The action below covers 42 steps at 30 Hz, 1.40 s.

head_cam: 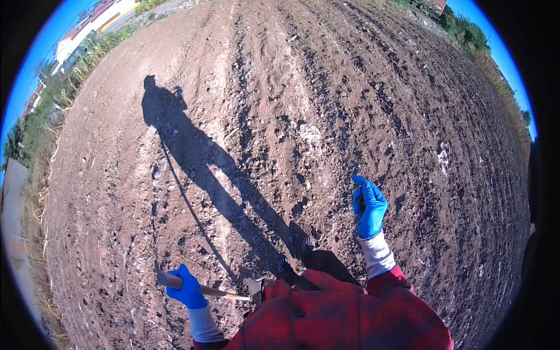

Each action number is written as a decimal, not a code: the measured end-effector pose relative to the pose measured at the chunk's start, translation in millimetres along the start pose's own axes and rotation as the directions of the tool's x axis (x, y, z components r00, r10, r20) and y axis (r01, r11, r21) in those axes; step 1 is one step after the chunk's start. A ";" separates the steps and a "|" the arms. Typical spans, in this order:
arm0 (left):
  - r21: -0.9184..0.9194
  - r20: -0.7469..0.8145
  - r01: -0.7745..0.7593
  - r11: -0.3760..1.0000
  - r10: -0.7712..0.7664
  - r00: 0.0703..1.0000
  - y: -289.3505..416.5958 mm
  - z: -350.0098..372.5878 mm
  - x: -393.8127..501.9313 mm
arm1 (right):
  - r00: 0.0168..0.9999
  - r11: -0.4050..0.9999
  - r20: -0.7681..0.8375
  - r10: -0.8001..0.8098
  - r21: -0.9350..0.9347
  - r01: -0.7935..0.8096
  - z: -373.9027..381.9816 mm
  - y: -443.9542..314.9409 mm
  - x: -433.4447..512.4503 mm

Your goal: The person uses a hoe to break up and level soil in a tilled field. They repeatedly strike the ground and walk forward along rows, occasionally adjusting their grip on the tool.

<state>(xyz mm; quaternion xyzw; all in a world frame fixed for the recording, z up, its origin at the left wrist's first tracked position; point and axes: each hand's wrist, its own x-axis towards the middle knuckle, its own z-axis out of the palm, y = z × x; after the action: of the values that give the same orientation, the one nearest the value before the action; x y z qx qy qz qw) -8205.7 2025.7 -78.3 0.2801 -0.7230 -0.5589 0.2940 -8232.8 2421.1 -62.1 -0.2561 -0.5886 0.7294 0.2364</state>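
Note:
My left hand [187, 288], in a blue disposable glove, is wrapped around the upper part of a wooden tool handle [223, 295]. The handle's rounded end pokes out past my fingers, and its shaft slants down towards my feet. A flat grey piece that looks like a metal blade [254, 286] shows at the lower end, partly hidden by my red checked jacket [323, 319]. My right hand [371, 208], gloved in blue too, is raised over the soil on the right. Its fingers are loosely bent and apart, with nothing visible in them.
Tilled, cloddy soil [271, 87] runs in rows ahead. Pale crumpled scraps, perhaps plastic film [309, 132], lie on it. My shoes [308, 243] stand just before the jacket. Dry plants [61, 109] and a paved strip [17, 218] border the left side; buildings stand beyond.

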 end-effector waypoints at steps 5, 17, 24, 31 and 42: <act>-0.243 -0.051 -0.092 0.966 0.082 0.995 59.2 7.3 1.3 | 0.995 0.999 0.089 -0.051 0.008 0.051 26.6 42.4 59.1; -0.315 -0.110 -0.207 0.926 0.181 0.977 38.1 81.5 -2.4 | 0.973 0.990 0.229 0.011 0.138 -0.044 47.4 32.3 144.3; -0.055 -0.326 -0.080 0.995 0.058 0.944 -15.3 111.9 46.4 | 0.947 0.994 0.322 0.016 -0.109 0.020 58.7 79.0 197.0; 0.146 -0.474 -0.047 0.988 0.112 0.873 -31.3 129.6 67.5 | 0.875 0.903 0.225 0.430 -0.106 -0.416 32.7 145.5 197.9; -0.024 -0.290 0.015 1.000 -0.021 0.957 68.3 219.8 54.5 | 0.971 0.996 0.228 0.076 -0.069 -0.062 68.4 93.9 272.7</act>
<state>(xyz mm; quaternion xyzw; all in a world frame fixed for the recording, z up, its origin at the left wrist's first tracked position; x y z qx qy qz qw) -8409.7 2142.1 -50.3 0.3625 -0.6635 -0.5219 0.3950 -8487.9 2528.6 -168.1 -0.1974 -0.6247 0.7437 0.1331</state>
